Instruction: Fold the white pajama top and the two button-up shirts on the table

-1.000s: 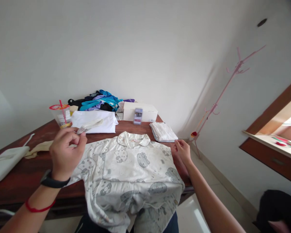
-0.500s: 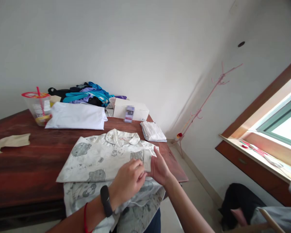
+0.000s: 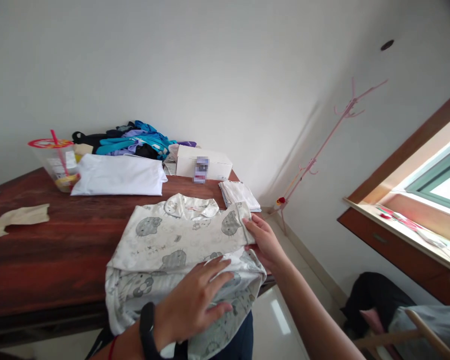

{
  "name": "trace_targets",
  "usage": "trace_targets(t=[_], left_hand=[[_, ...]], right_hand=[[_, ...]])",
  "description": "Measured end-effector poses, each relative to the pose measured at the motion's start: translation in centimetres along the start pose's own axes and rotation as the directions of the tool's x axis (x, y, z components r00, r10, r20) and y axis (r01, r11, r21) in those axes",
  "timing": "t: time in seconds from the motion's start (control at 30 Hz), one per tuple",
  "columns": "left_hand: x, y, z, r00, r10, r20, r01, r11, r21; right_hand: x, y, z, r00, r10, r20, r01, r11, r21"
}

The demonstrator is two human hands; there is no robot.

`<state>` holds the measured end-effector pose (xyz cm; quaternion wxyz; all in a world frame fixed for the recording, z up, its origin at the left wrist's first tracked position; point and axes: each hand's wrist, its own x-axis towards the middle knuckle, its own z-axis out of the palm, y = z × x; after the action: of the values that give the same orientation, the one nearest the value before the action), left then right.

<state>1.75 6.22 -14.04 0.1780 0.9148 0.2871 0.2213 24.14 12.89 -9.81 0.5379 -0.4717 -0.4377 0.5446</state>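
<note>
Pale walls [image 3: 172, 65] are backing a dark table [image 3: 75, 255], where the right hand [image 3: 265, 241] is pinching the sleeve end [image 3: 246, 227] of a printed shirt [image 3: 198, 232] and the empty left hand [image 3: 193, 302] is hanging wide open over its lower part. That shirt is draping past the near edge; beyond its collar [image 3: 172, 206], a white box [image 3: 220, 165] is sitting.

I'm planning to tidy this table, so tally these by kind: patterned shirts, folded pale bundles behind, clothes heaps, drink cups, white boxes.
Patterned shirt: 1
Folded pale bundles: 2
Clothes heap: 1
Drink cup: 1
White box: 1
Total: 6
</note>
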Motion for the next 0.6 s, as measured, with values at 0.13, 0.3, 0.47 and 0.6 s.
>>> trace_targets(t=[0.13, 0.3, 0.47, 0.6], left_hand=[[-0.8, -2.4, -0.1, 0.974, -0.22, -0.049, 0.225, 0.96, 0.168], [-3.7, -5.0, -1.8, 0.909, -0.397, -0.125, 0.415, 0.841, 0.346], [-5.7, -5.9, -3.7, 0.791, -0.551, -0.266, 0.612, 0.712, 0.343], [-6.6, -6.5, -4.2, 0.732, -0.625, -0.272, 0.681, 0.655, 0.328]], right_hand=[[0.0, 1.8, -2.4, 0.995, 0.007, -0.097, -0.021, 0.99, -0.14], [-0.4, 5.8, -4.9, 0.979, 0.103, -0.178, -0.145, 0.959, -0.242], [-0.3, 5.9, -5.8, 0.984, 0.097, -0.152, -0.134, 0.958, -0.253], [0.0, 5.6, -5.3, 0.975, 0.043, -0.22, -0.097, 0.966, -0.239]])
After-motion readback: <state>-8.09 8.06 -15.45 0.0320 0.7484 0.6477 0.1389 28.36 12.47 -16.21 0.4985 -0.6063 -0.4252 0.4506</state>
